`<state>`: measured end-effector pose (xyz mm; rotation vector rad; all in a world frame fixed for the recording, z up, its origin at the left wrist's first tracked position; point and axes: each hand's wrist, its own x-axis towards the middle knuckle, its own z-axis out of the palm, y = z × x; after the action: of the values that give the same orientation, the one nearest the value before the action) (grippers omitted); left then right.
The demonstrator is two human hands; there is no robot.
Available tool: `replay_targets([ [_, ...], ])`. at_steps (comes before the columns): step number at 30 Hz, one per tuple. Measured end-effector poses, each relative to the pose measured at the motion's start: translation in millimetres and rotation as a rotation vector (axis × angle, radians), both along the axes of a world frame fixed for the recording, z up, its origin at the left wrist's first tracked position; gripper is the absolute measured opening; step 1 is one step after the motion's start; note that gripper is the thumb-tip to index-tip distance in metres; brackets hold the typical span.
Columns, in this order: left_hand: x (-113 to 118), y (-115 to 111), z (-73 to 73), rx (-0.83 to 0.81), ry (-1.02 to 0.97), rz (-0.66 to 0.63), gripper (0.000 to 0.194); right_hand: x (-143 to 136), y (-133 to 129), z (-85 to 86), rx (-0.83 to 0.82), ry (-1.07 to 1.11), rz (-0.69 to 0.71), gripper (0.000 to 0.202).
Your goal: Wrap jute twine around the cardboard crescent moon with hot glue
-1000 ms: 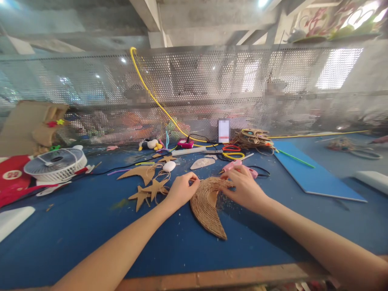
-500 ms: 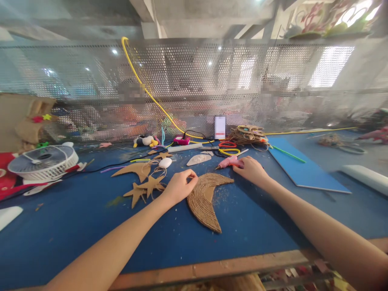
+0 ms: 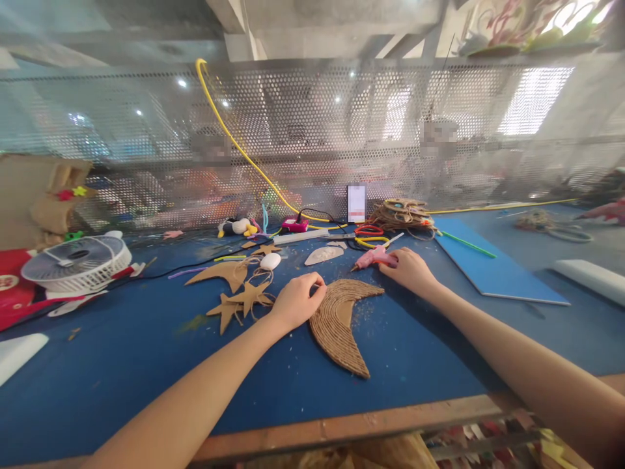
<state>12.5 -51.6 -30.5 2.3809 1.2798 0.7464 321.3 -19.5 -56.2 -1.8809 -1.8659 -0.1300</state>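
A crescent moon (image 3: pixel 336 322) lies flat on the blue table, its cardboard largely covered by rows of brown twine. A patch of bare cardboard shows along its inner curve. My left hand (image 3: pixel 299 301) rests at the moon's upper left edge, thumb and fingers pinched together; whatever is between them is hidden. My right hand (image 3: pixel 411 270) is closed round the handle of a pink hot glue gun (image 3: pixel 371 256), which sits low at the table beyond the moon's upper tip. Its nozzle points left.
Left of the moon lie cardboard stars (image 3: pixel 251 296), a cardboard crescent (image 3: pixel 222 273) and a white oval piece (image 3: pixel 270 261). Behind are scissors (image 3: pixel 368 238), a twine-wrapped pile (image 3: pixel 403 216) and a phone (image 3: pixel 356 204). A white fan (image 3: pixel 78 260) stands left, a blue board (image 3: pixel 493 267) right.
The view has shifted slightly, so the table's things appear a little further right. Both hands keep nearly the same places beside the moon and on the glue gun.
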Motion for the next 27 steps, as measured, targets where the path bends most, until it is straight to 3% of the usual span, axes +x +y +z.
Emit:
replay_targets([
  [5, -1, 1, -1.5, 0.009, -0.002, -0.005, 0.02, 0, 0, 14.1, 0.047, 0.086, -0.041, 0.03],
  [12, 3, -4, -0.5, 0.046, 0.018, -0.143, 0.016, 3, -1, 40.1, 0.111, 0.209, -0.074, 0.031],
  [15, 9, -9, -1.9, 0.032, 0.069, -0.106, 0.017, 0, -1, 40.6, 0.084, 0.246, -0.05, 0.032],
  [20, 19, -14, -3.8, 0.005, 0.135, 0.001, 0.052, -9, 0, 35.9, 0.062, 0.292, -0.021, 0.032],
  [27, 16, -14, -1.2, 0.037, 0.186, 0.153, 0.046, -16, -7, 22.9, 0.057, 0.342, 0.0, 0.034],
])
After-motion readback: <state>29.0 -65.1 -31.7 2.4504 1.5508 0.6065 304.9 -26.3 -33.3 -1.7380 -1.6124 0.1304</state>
